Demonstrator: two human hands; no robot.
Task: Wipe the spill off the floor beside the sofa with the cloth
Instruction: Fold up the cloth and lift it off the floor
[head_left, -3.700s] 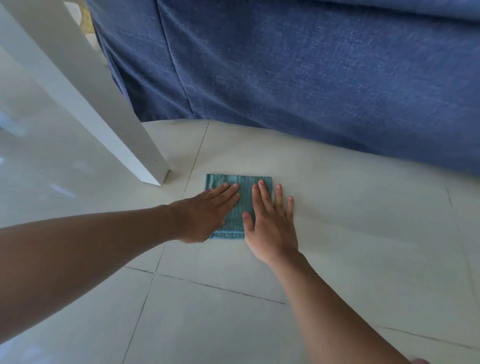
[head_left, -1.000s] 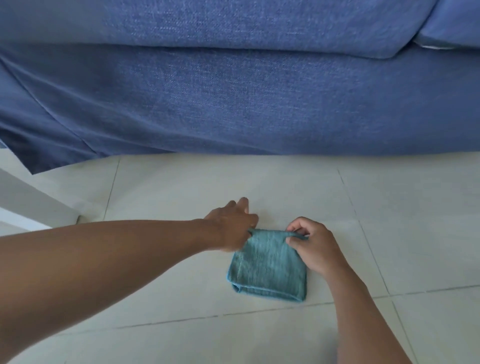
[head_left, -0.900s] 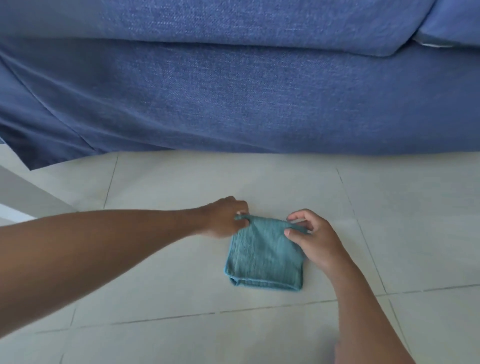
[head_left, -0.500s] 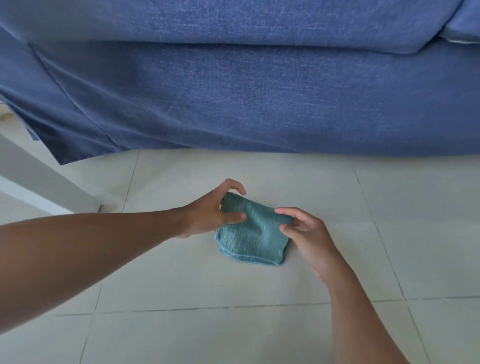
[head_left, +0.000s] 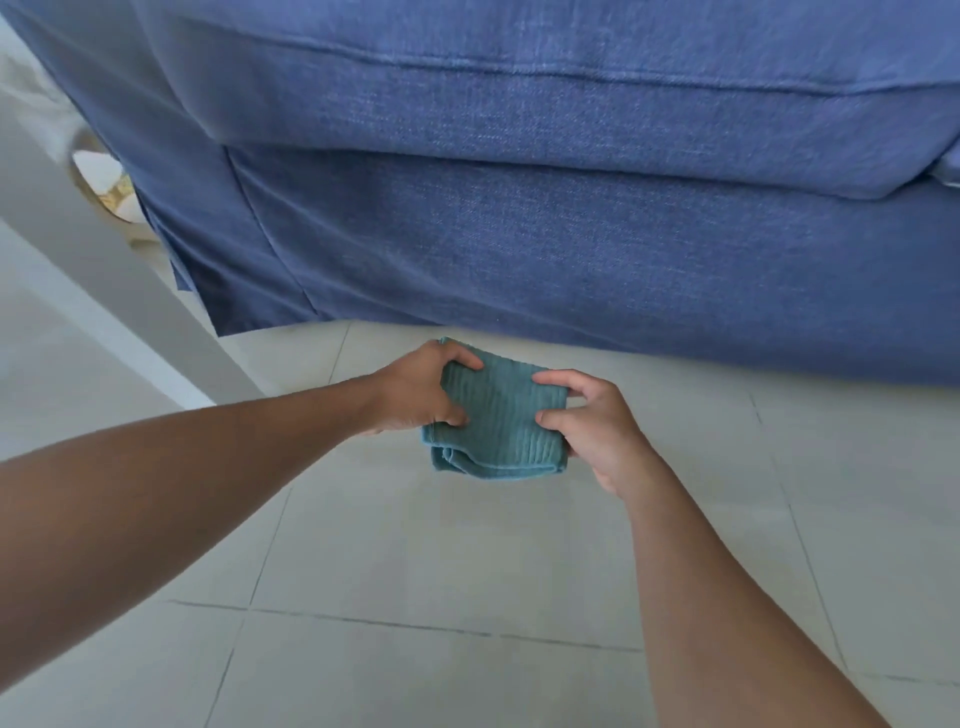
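The cloth (head_left: 496, 418) is up off the floor (head_left: 467, 561) now. Half a second ago its near edge lay on the tiles; a second ago it lay flat and folded there. Both hands hold it in the air, in front of the sofa (head_left: 571, 218). The left hand (head_left: 415, 392) grips the left side, with its fingers curled over the top and its thumb pressed on the front. The right hand (head_left: 592, 426) pinches the right side between thumb and fingers. The cloth is blue-green, folded in layers, and its bottom edge hangs a little loose. The big blue sofa fills the far side. A white table leg (head_left: 104, 270) slants on the left. No words or labels can be read on anything. No wet spot shows on the pale tiles.
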